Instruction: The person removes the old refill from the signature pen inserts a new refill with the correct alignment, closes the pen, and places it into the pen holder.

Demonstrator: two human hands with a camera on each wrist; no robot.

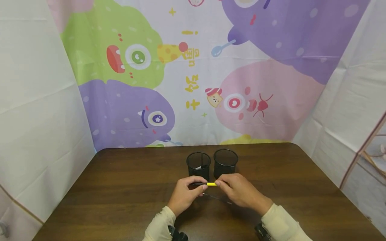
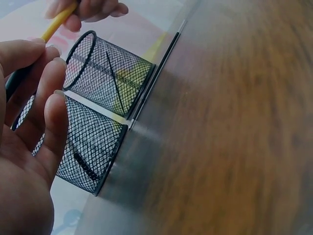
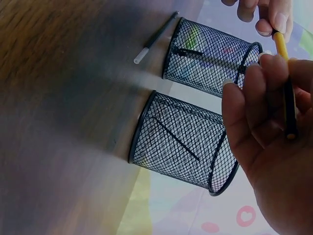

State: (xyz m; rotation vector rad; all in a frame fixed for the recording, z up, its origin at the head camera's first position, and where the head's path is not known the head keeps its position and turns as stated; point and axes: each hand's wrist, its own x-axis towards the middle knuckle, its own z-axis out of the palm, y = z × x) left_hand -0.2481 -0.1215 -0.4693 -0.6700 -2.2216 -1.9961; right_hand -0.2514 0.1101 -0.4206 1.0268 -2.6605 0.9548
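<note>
Both hands hold one yellow-and-black pen (image 1: 211,184) level between them. My left hand (image 1: 184,193) pinches its black part between thumb and fingers. Thumb and fingers of my right hand (image 1: 241,191) grip the other side, where a black end (image 3: 290,110) runs along the palm in the right wrist view. Below the hands, a thin dark pen refill (image 1: 217,198) with a clear end lies on the table. Just beyond the hands stand two black mesh pen cups, the left cup (image 1: 198,164) with a small white-and-dark item inside and the right cup (image 1: 225,160) beside it.
The brown wooden table (image 1: 129,187) ends at a patterned cloth backdrop (image 1: 193,127). White cloth panels rise along the left side (image 1: 45,100) and right side (image 1: 325,117). Dark straps with devices sit at the left wrist (image 1: 178,233) and right wrist (image 1: 261,231).
</note>
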